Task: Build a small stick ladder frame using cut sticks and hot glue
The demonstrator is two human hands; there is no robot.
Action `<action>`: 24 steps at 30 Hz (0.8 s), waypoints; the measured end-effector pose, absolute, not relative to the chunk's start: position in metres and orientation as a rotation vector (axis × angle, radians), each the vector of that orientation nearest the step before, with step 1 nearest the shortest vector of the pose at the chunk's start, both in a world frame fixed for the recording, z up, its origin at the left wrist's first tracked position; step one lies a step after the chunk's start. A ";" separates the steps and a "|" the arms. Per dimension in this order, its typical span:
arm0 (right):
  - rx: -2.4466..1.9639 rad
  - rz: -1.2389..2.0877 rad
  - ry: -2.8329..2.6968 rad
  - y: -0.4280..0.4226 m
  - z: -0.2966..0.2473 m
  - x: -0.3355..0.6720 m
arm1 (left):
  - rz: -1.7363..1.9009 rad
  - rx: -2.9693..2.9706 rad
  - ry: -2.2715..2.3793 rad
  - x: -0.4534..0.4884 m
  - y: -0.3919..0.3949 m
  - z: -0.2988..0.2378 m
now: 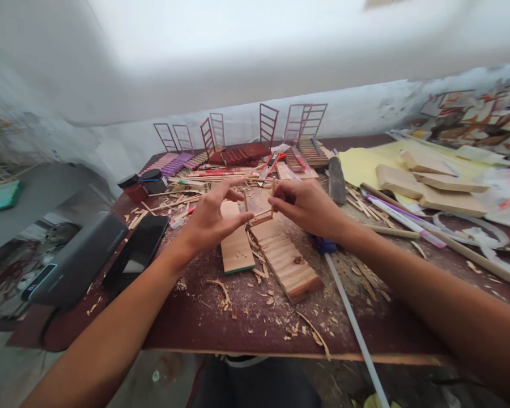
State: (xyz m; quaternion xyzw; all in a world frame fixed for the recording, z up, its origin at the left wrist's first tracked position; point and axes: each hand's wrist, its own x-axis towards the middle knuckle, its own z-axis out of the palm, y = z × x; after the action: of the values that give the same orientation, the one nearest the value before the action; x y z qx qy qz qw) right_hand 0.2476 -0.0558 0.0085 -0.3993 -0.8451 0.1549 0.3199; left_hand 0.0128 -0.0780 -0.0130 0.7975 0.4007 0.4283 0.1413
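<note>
My right hand (300, 205) pinches a thin upright wooden stick (273, 187), which stands at one end of a small frame of thin sticks (261, 219). On the frame's other side, my left hand (215, 211) has its thumb and fingers apart around a second upright stick (245, 199). Its thumb tip is close to the frame's corner; whether they touch I cannot tell. Below the hands lies a ridged wooden block (287, 258). A flat, smooth wood piece (237, 246) with a green edge is beside it.
Small ladder-like frames (268, 123) stand along the back. To the left are a black phone (142, 243), a dark grey device (79, 258) and dark jars (153, 181). A glue gun's white stick (352, 317) crosses the front edge. Pale wood blocks (433, 181) lie right; shavings litter the table (187, 323).
</note>
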 end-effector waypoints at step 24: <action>-1.055 0.486 -2.159 -0.058 0.005 0.249 | 0.893 2.123 1.085 0.027 -0.083 -0.026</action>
State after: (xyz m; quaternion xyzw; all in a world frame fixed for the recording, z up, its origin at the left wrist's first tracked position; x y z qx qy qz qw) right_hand 0.2488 -0.0577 0.0051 -0.4050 -0.8288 0.1866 0.3379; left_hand 0.0265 -0.0827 -0.0258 0.7973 0.4072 0.3353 0.2934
